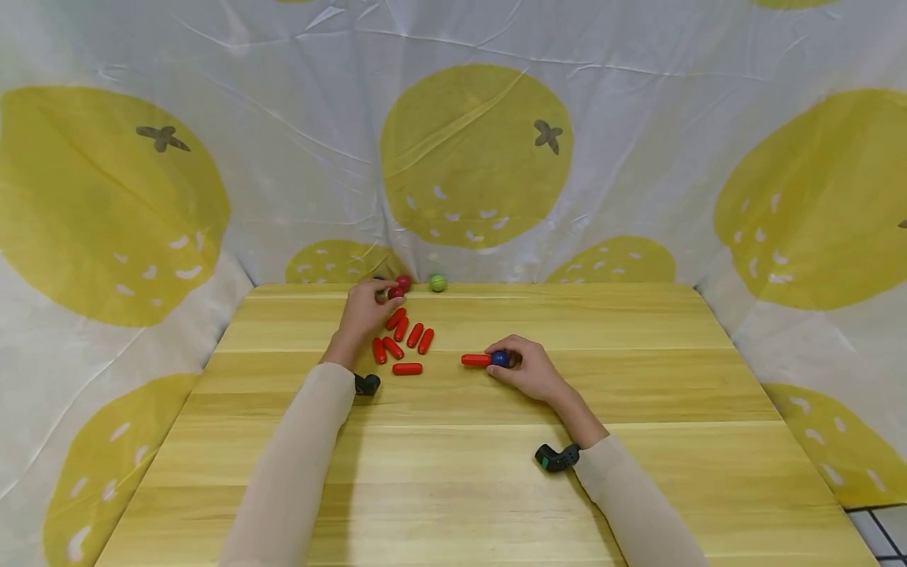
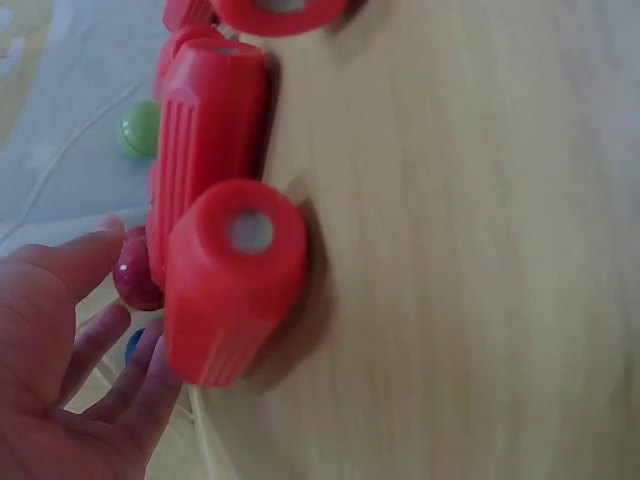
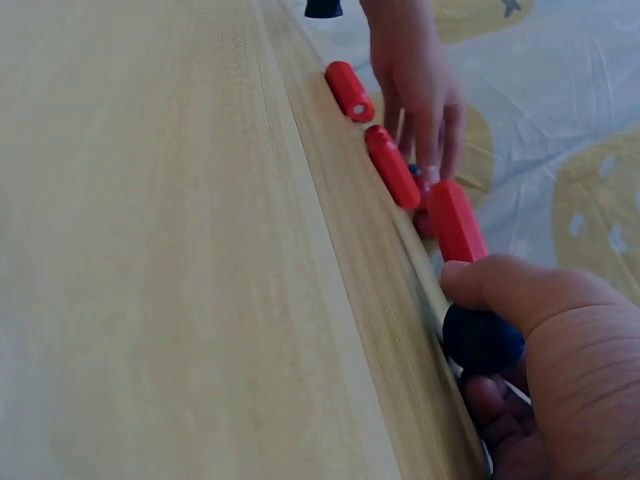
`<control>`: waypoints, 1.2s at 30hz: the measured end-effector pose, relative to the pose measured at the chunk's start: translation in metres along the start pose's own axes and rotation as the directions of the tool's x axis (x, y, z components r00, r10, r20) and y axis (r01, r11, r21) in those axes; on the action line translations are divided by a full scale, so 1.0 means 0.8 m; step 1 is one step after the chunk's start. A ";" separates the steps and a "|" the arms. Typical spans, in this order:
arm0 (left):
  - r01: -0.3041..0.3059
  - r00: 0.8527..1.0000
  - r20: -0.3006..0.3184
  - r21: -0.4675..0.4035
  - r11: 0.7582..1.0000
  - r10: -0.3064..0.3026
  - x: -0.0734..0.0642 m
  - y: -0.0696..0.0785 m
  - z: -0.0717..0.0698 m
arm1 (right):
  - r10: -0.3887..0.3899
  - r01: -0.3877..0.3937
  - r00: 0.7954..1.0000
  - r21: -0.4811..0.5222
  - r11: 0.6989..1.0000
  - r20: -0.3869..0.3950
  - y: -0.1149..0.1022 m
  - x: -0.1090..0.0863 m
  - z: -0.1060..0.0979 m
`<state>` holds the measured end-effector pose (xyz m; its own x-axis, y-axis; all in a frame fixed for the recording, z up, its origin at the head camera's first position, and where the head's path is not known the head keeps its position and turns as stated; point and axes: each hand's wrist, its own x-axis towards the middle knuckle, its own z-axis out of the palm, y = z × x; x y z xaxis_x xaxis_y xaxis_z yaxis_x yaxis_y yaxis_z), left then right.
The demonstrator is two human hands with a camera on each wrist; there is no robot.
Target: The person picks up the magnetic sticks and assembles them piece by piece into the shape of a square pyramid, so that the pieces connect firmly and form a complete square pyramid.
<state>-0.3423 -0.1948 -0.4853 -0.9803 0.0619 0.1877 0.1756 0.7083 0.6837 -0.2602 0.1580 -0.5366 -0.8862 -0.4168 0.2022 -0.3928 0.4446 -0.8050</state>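
Observation:
In the head view, my right hand (image 1: 531, 370) pinches a dark blue ball (image 1: 500, 359) between thumb and fingers. A red rod (image 1: 475, 360) sticks out end-on from that ball, pointing left. At the back of the table my left hand (image 1: 364, 309) has thumb and fingertips around a dark red ball (image 2: 138, 270). Another red ball (image 1: 404, 282) is right behind it. Several loose red rods (image 1: 407, 368) lie in front of and beside the left hand; in the left wrist view, a near rod (image 2: 235, 290) shows a round silvery end. A blue ball (image 1: 379, 279) is partly hidden behind the left fingers.
A green ball (image 1: 438, 283) rests at the table's back edge, against the hanging lemon-print cloth (image 1: 638, 157). The wooden table (image 1: 425, 488) extends toward me under both forearms. A black wrist camera (image 1: 556, 457) sits beside the right wrist, another (image 1: 366, 385) beside the left.

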 end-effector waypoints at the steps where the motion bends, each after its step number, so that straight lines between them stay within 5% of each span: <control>1: 0.009 1.000 -0.001 0.011 1.000 -0.009 0.001 0.001 0.002 | 0.001 -0.001 1.000 0.000 1.000 0.002 0.000 0.000 0.000; 11: 0.060 0.998 -0.032 0.010 0.998 -0.059 0.004 -0.005 0.010 | 0.001 -0.001 1.000 0.006 1.000 -0.006 -0.002 0.000 -0.001; 19: -0.023 0.998 -0.057 0.027 0.999 0.024 -0.005 0.000 0.008 | 0.006 -0.006 1.000 0.004 1.000 -0.022 -0.004 -0.001 0.000; 27: -0.074 0.996 0.032 -0.115 0.991 0.078 -0.043 0.025 0.006 | 0.011 -0.011 0.999 0.000 1.000 -0.034 -0.005 -0.002 0.001; 36: -0.127 0.980 0.136 -0.128 0.984 0.144 -0.088 0.043 0.019 | 0.010 -0.007 0.998 0.033 0.999 -0.066 -0.003 -0.004 0.002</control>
<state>-0.2684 -0.1640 -0.4860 -0.9478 0.2588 0.1865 0.3089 0.5988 0.7389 -0.2558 0.1572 -0.5365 -0.9042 -0.3594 0.2308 -0.3778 0.4209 -0.8247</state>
